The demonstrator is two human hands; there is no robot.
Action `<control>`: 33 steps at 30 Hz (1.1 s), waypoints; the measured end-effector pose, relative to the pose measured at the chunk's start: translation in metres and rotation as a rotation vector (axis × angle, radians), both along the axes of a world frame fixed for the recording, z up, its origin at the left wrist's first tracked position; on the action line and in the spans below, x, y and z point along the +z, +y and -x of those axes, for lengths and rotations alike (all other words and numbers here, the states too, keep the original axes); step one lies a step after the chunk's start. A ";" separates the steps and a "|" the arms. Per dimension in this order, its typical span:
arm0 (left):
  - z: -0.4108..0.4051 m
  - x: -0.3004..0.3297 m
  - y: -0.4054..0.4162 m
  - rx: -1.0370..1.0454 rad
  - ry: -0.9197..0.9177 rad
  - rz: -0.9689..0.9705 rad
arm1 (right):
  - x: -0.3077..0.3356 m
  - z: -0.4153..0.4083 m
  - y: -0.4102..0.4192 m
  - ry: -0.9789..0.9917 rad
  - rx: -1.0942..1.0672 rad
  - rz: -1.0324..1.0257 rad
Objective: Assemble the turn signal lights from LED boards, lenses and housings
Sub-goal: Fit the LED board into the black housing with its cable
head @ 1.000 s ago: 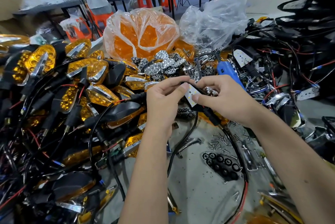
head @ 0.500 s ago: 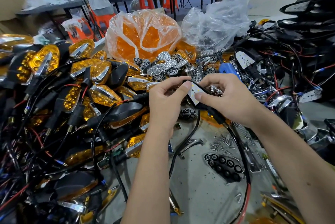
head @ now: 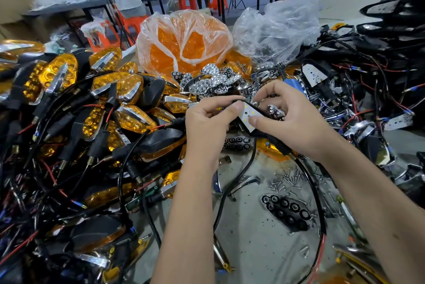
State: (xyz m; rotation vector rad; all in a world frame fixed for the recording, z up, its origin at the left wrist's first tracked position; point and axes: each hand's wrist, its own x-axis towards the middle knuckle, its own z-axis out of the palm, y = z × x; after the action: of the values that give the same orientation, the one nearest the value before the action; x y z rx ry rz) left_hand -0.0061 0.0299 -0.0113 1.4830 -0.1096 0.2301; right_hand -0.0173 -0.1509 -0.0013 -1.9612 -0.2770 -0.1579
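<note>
Grey worktop (head: 257, 244) is crowded with parts. At its far edge a clear plastic bag (head: 184, 40) is filled with orange lenses, and beside it a second clear bag (head: 276, 28) is seen, its contents unclear. Finished amber turn signals (head: 96, 99) are heaped along the left edge. Above the middle, a black housing with a white LED board (head: 248, 118) is pinched between the left hand (head: 207, 122) and the right hand (head: 292, 122), both closed on it. Loose screws (head: 287, 182) are scattered near the right forearm.
</note>
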 end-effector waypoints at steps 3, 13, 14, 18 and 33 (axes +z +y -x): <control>0.001 0.000 0.001 -0.027 0.025 0.004 | -0.001 0.000 0.000 -0.015 0.006 0.001; 0.004 0.003 0.002 -0.120 0.046 0.069 | 0.000 0.000 0.000 0.015 0.081 -0.051; 0.004 0.002 0.001 -0.130 0.039 0.079 | 0.000 0.000 0.000 0.011 0.099 -0.043; 0.004 0.000 -0.004 -0.140 0.018 0.069 | -0.002 -0.003 0.000 -0.010 0.108 -0.008; 0.009 -0.007 -0.028 -0.384 0.180 -0.117 | -0.005 -0.011 -0.007 0.010 -0.054 -0.353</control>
State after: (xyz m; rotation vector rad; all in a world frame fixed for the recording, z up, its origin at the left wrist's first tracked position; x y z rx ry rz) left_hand -0.0155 0.0022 -0.0182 1.5599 -0.2622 -0.2235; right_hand -0.0059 -0.1574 -0.0068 -1.6196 -0.1756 -0.2167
